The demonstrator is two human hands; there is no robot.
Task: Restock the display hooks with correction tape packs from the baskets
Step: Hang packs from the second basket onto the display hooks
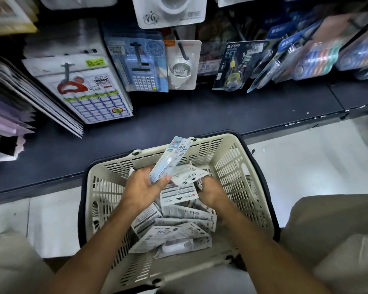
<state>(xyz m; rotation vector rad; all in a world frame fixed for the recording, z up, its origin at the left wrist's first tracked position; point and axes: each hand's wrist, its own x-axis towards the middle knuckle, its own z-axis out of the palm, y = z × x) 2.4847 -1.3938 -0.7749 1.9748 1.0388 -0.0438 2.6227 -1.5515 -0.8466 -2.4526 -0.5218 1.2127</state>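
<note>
Down in the cream basket [232, 164] on the floor, loose correction tape packs [179, 228] lie heaped. Left hand [146, 186] grips one blue pack [168, 160], tilted up toward the far hooks. Right hand [210, 190] digs among the packs, fingers hidden; its grip cannot be told.

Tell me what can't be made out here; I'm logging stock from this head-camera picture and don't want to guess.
- Right hand: its fingers are buried among the packs in the basket, so its grasp is hidden.
- Pack count: overlapping packs hide those beneath.
- Print on the pack in the left hand: too small and blurred.
- Hanging items at right: motion-blurred.
- Top-row cards: cut off by the upper edge.
</note>
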